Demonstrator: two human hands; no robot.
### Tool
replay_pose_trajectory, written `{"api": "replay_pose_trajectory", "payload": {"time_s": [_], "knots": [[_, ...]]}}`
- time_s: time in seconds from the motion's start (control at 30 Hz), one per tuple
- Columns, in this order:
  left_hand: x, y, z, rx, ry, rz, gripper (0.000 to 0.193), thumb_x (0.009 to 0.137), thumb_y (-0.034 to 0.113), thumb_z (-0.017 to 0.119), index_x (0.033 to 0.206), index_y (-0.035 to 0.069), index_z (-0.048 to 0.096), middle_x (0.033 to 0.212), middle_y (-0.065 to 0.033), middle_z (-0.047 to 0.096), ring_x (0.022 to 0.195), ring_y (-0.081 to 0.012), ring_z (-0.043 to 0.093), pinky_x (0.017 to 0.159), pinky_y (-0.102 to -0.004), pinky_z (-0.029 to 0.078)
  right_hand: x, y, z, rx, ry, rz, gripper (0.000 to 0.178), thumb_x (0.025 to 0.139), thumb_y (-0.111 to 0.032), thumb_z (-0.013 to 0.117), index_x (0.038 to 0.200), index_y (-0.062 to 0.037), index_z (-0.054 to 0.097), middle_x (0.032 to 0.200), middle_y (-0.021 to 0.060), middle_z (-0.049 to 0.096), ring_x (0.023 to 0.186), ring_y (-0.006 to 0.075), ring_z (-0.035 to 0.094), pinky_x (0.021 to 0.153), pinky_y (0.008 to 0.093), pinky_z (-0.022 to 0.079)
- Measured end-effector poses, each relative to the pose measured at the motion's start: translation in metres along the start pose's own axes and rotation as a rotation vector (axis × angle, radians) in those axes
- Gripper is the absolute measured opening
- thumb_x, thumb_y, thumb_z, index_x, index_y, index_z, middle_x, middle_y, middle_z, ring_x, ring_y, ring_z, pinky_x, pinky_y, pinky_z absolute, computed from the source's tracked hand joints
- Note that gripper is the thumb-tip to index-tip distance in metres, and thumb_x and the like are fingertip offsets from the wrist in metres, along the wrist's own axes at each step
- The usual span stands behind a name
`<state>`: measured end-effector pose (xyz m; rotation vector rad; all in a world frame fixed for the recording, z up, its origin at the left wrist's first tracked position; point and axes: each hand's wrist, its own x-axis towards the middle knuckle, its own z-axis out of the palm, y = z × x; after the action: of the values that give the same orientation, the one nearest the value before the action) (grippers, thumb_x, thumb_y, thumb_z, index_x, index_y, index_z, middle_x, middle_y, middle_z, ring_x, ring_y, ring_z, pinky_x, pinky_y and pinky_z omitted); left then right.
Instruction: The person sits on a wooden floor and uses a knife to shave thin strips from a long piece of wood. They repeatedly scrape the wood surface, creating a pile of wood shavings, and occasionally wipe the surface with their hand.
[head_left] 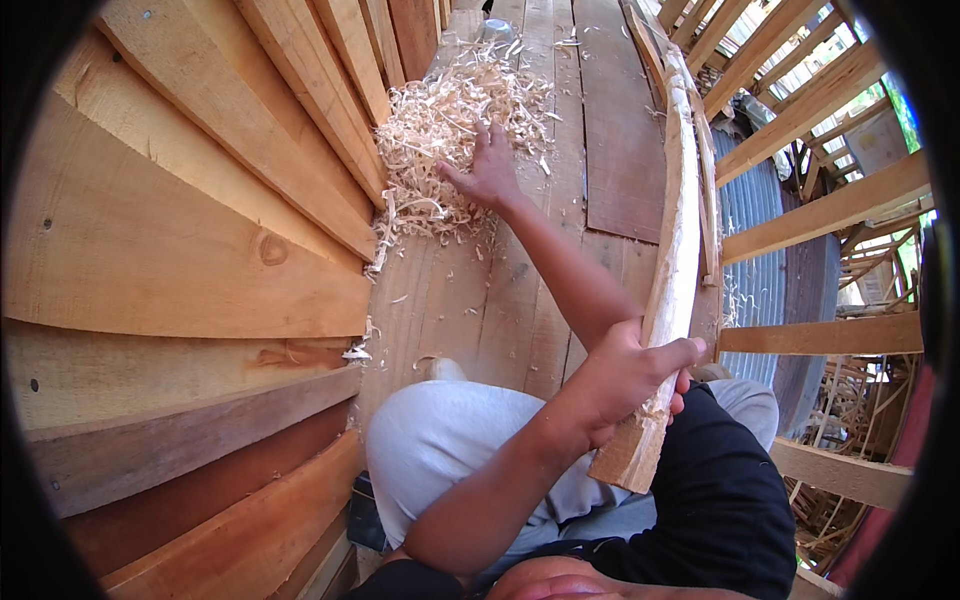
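A long, pale, slightly curved wooden pole point(676, 215) runs from above my lap toward the far right, its surface roughly shaved. My left hand point(640, 375) is wrapped round it close to its squared near end, thumb across the top. My arms cross: the right forearm passes beyond my left hand and stretches to the far left. There my right hand point(487, 172) lies over a heap of curled wood shavings point(425, 125), fingers spread and thumb apart. Some fingertips are partly lost among the curls, and nothing held shows in that hand.
A wall of overlapping boards point(190, 225) closes off the left side. Plank flooring point(510, 300) carries scattered shavings. To the right stand slatted wooden rails point(820, 338), with corrugated metal sheet point(750, 220) beyond. A dark object point(367, 512) sits beside my leg at lower left.
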<state>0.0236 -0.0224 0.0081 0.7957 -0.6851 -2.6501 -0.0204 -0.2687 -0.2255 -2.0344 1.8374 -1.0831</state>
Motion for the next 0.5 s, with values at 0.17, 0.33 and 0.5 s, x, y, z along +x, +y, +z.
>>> {"api": "replay_pose_trajectory", "payload": {"time_s": [0.17,0.33,0.5], "knots": [[0.002,0.001,0.002,-0.005,-0.015,0.001,0.035,0.085,0.031,0.071,0.095,0.003,0.053,0.073,-0.0041,0.056,0.055,-0.0109,0.057,0.047,-0.0249,0.048,-0.013,0.001,-0.035,-0.156,-0.037,0.088,0.102,0.081,-0.072,0.053,0.149,-0.0037,0.019,0.150,0.0345,0.017,0.142,0.0480,0.016,0.111,0.0652,0.006],[0.005,-0.004,0.004,-0.018,-0.007,0.015,0.033,0.085,0.030,0.072,0.092,0.003,0.054,0.072,-0.0038,0.057,0.056,-0.0105,0.057,0.049,-0.0239,0.048,-0.083,-0.021,-0.036,-0.227,0.126,0.140,0.098,0.087,-0.064,0.052,0.148,0.0013,0.011,0.150,0.0379,0.007,0.143,0.0496,0.007,0.111,0.0650,0.005],[0.009,-0.008,0.003,-0.017,-0.021,0.014,0.034,0.085,0.030,0.072,0.090,0.002,0.054,0.072,-0.0040,0.057,0.056,-0.0103,0.057,0.049,-0.0235,0.048,-0.123,-0.046,-0.011,-0.166,0.039,0.176,0.105,0.086,-0.061,0.056,0.148,0.0048,0.004,0.148,0.0431,-0.001,0.141,0.0537,0.003,0.113,0.0621,0.005]]}}
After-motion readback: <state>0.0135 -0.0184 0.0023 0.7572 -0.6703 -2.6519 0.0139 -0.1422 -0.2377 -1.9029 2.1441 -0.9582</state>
